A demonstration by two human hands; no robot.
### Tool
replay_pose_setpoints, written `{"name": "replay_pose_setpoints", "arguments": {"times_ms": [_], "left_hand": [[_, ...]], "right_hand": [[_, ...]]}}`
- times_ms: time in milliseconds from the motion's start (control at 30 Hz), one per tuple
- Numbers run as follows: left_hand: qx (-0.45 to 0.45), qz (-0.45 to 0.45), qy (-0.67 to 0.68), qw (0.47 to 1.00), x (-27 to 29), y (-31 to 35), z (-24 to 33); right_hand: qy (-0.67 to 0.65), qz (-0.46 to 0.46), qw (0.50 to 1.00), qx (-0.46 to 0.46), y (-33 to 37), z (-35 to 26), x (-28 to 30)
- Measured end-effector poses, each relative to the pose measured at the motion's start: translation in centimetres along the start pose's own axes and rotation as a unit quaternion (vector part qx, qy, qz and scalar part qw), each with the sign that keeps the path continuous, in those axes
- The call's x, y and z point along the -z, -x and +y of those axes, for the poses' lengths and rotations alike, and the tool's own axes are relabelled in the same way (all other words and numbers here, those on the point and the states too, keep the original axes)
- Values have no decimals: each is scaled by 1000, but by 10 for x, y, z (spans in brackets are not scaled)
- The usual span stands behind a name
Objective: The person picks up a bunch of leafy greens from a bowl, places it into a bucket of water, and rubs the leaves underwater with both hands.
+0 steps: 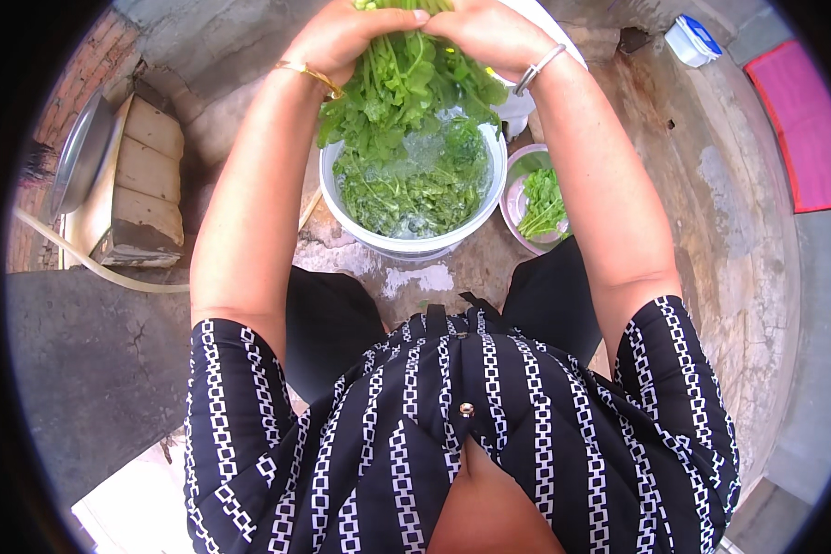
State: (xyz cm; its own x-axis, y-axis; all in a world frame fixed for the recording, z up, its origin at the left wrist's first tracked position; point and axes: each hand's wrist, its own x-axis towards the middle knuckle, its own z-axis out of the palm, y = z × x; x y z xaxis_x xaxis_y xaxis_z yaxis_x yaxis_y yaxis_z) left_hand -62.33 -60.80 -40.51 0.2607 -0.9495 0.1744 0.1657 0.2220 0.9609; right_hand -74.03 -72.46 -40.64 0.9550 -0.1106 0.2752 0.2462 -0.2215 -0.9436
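A bunch of leafy greens (392, 88) hangs from both my hands, stems up and leaves down, over a white bucket (337, 205). My left hand (346, 37) grips the stems from the left, with its thumb across them. From the right, my right hand (489, 35) closes round the same stems, the two hands touching. Below, more wet greens (415, 194) float in water in the bucket. The lowest leaves of the held bunch reach down to the bucket's rim and hide part of its far side.
Right of the bucket stands a pinkish basin (517, 226) with some greens (543, 205) inside. A white tub with a blue lid (692, 42) and a pink mat (799, 125) lie farther right. At left are a concrete block (143, 185), a metal basin (81, 152) and a pale hose (92, 263).
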Motion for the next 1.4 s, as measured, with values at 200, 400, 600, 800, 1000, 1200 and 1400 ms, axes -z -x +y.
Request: {"name": "replay_pose_setpoints", "arguments": {"times_ms": [200, 400, 600, 800, 1000, 1200, 1400], "left_hand": [[17, 3, -78, 997, -8, 5, 18], [106, -14, -118, 987, 1, -6, -54], [52, -93, -91, 990, -112, -65, -24], [43, -217, 3, 975, -209, -140, -152], [-22, -257, -273, 927, -235, -195, -313], [-166, -428, -538, 707, -181, -116, -450], [129, -540, -597, 579, -145, -52, -513]], "right_hand": [[109, 81, 988, -70, 17, -4, 9], [86, 77, 987, -108, 49, 27, 2], [130, 66, 988, 43, 111, -20, 88], [109, 163, 976, -98, 226, 25, 166], [266, 287, 890, -236, 310, 161, 210], [466, 162, 833, -252, 380, 322, 127], [431, -18, 821, -373, 385, 390, 69]]}}
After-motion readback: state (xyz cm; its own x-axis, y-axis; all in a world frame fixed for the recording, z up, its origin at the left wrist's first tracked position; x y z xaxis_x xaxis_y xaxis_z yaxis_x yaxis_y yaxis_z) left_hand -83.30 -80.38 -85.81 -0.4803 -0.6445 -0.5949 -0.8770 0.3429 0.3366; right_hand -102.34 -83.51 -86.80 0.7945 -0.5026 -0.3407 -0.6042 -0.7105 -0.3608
